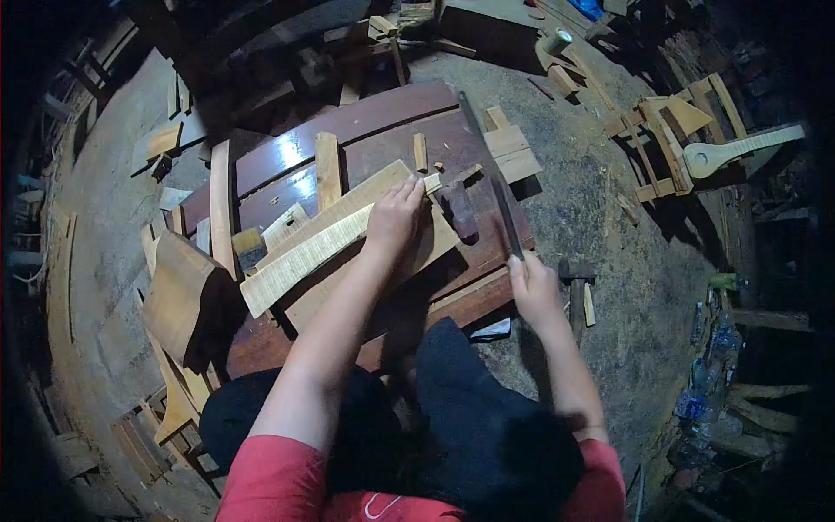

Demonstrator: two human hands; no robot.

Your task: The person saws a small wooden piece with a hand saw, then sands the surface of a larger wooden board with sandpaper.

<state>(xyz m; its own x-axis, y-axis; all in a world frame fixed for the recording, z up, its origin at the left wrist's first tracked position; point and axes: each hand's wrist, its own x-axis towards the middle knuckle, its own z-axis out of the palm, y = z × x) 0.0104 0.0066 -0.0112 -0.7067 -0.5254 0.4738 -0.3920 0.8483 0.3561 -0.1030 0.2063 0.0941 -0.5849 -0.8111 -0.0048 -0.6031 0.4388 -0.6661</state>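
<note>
Across the middle of the glossy, dark-red wooden tabletop (374, 130) slants a long, pale, striped wooden piece (309, 252), your left hand (396, 213) clamped over its narrow end. Apart from it, by the tabletop's right edge, your right hand (533, 287) grips a long, thin, dark bar (497, 178). Right of the tabletop lies a dark-headed hammer (576, 271).

glossy red-brn wd panel (383, 113), w/ lt. wd strip (328, 170), sm. stick (420, 152), dk. block (462, 215), flat board (435, 247) on top
</note>
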